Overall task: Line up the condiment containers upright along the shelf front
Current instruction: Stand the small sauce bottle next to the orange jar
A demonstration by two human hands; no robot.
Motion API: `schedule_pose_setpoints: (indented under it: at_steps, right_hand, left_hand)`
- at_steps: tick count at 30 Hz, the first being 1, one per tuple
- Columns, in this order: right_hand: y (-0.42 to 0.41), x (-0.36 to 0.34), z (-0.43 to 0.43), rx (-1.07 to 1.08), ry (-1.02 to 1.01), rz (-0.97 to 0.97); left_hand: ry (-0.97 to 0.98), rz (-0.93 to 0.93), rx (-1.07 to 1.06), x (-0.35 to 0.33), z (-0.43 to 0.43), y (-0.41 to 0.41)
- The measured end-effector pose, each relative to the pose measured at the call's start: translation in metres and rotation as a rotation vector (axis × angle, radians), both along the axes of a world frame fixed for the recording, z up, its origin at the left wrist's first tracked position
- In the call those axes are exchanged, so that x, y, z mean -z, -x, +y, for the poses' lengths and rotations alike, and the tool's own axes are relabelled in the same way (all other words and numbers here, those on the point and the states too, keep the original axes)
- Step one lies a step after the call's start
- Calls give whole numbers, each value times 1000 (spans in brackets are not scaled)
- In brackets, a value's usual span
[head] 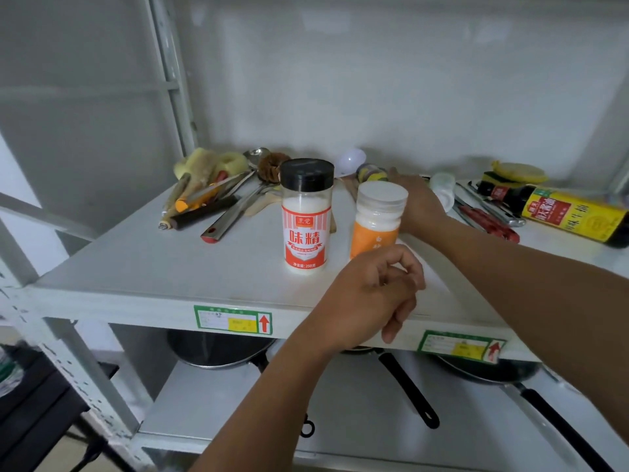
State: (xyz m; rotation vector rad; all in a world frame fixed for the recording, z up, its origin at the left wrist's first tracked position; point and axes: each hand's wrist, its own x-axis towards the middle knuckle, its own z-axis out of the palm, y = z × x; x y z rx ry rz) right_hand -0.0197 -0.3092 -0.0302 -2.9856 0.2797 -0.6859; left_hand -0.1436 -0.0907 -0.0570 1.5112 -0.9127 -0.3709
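Upright clear plastic shaker (pixel 306 216), black ribbed cap, beside orange-labelled jar (pixel 377 219)

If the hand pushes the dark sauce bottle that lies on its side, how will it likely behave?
The sauce bottle lies on its side and looks round, so it may roll. It looks full and dark, probably heavy. If it is glass, it may break falling off the shelf.
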Motion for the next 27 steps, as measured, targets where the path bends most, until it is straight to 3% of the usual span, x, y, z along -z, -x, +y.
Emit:
schedule_pose_setpoints:
  at_steps: [7, 19, 27]
  right_hand:
    - [56, -47, -6, -40, -44, -127]
    - [183, -123, -6, 10, -273, -70]
    - [217, -133, -3, 5, -405, 31]
  left_hand:
    - [-45, 23, -2, -5, 0, 0]
    - [-115, -48, -198, -10, -6, 16]
    - [-172, -74, -260, -9, -11, 19]
